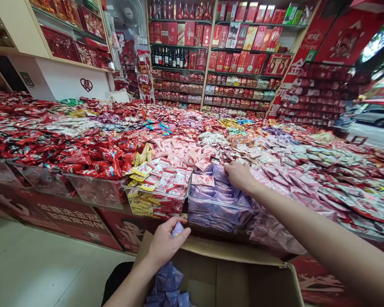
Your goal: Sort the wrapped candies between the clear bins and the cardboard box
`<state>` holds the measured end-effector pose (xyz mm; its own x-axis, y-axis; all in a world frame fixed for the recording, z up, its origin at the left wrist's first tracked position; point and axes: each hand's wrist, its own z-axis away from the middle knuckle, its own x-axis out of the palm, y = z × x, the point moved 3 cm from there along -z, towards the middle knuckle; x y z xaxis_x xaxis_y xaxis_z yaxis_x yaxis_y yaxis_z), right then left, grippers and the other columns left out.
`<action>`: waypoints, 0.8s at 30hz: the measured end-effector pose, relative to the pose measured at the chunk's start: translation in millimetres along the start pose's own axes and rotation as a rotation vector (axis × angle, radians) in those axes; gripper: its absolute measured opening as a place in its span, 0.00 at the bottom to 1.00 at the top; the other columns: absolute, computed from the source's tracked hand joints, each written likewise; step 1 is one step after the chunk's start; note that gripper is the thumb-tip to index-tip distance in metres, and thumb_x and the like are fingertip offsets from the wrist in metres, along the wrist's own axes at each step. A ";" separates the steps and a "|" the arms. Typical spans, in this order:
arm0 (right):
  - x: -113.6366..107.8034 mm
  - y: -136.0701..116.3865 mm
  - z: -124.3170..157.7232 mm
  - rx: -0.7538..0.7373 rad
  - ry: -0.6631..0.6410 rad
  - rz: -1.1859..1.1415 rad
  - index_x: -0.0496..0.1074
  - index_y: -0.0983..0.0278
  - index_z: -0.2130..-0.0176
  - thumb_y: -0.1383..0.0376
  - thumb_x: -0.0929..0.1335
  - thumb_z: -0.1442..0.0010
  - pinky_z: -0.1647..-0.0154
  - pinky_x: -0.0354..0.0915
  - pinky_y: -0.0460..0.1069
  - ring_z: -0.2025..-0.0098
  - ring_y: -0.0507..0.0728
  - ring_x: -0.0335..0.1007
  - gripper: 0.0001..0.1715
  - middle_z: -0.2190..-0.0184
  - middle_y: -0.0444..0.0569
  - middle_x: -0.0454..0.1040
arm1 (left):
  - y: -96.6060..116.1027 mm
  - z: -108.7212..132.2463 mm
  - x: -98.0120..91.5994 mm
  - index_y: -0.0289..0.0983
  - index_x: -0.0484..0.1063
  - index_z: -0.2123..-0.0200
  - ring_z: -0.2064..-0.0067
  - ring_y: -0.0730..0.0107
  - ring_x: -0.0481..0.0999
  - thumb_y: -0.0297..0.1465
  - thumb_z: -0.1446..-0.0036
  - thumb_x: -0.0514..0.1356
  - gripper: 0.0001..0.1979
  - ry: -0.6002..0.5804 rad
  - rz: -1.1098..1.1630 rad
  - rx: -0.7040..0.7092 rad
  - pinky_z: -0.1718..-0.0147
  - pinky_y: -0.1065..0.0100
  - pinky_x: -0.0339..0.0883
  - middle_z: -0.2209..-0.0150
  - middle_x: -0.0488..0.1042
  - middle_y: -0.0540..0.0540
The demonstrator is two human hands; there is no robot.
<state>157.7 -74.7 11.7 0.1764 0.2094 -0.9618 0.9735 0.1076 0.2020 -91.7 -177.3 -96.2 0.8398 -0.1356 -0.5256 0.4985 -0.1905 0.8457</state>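
My left hand [166,241] is closed around a small purple candy packet [177,229], held over the left side of an open cardboard box [233,251]. Inside that box, several more purple packets [168,283] lie in a pile at the left. My right hand [240,175] reaches to the back right of a clear plastic bin [220,208] full of purple packets. Its fingers are bent together at the packets, and what they grip, if anything, is hidden. One pink packet [202,180] rests on top of the purple ones in the bin.
Left of the purple bin stands a bin of yellow and pink packets [156,187], then one of red packets [96,164]. Pale pink packets [284,187] fill the right side. Shelves [208,49] with bottles and red boxes line the back. Tiled floor [45,264] shows at lower left.
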 end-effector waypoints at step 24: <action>-4.9 -15.6 -16.4 -0.387 -0.014 -0.014 0.67 0.66 0.63 0.71 0.58 0.44 0.67 0.56 0.45 0.63 0.55 0.66 0.11 0.64 0.52 0.68 | 2.4 3.6 0.9 0.38 0.69 0.63 0.75 0.74 0.64 0.42 0.50 0.54 0.16 0.045 -0.114 0.010 0.74 0.74 0.58 0.78 0.66 0.52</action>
<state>139.3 -61.4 16.3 0.1679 0.1924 -0.9669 0.8493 0.4697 0.2409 -90.5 -181.4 -95.0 0.7868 -0.0691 -0.6133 0.5892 -0.2119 0.7797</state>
